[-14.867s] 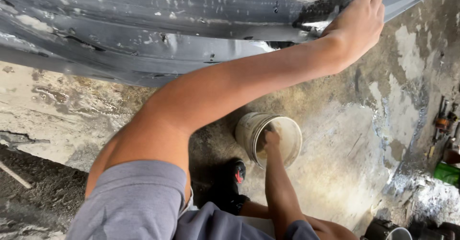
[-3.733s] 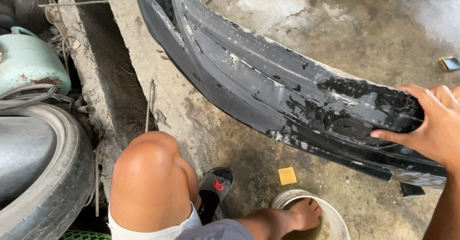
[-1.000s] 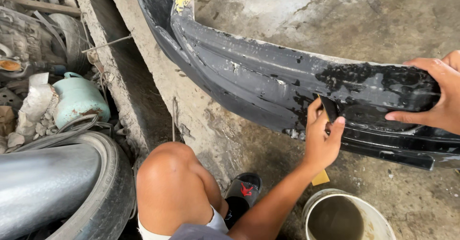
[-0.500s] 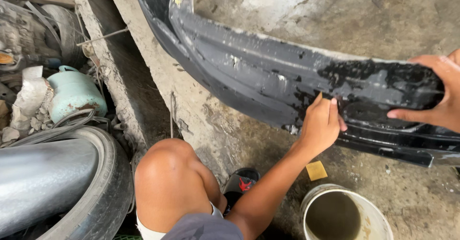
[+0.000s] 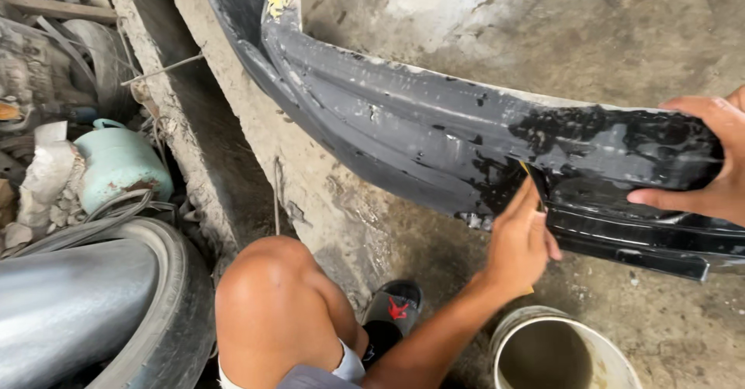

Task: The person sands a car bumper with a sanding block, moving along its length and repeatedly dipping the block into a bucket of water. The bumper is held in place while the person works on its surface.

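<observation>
A long black car bumper (image 5: 403, 125), wet and scuffed, runs from the top left to the right edge above the concrete floor. My right hand (image 5: 702, 160) grips its right end, fingers over the top and thumb underneath. My left hand (image 5: 520, 241) reaches up from below and presses a small dark sheet with a yellowish edge (image 5: 532, 178) flat against the bumper's wet lower face. A white bucket (image 5: 559, 350) with murky water stands just under that hand. My bare left knee (image 5: 272, 296) is bent at the bottom centre.
A black sandal with a red mark (image 5: 392, 315) is on my foot beside the bucket. A tyre (image 5: 167, 311) and a shiny curved panel (image 5: 62, 303) fill the bottom left. A pale green gas cylinder (image 5: 116, 164) and scrap lie beyond a rough concrete kerb (image 5: 202, 148).
My left hand left the bucket and went up to the bumper with the sheet. Over the last second it slid slightly along the wet patch. My right hand kept its grip.
</observation>
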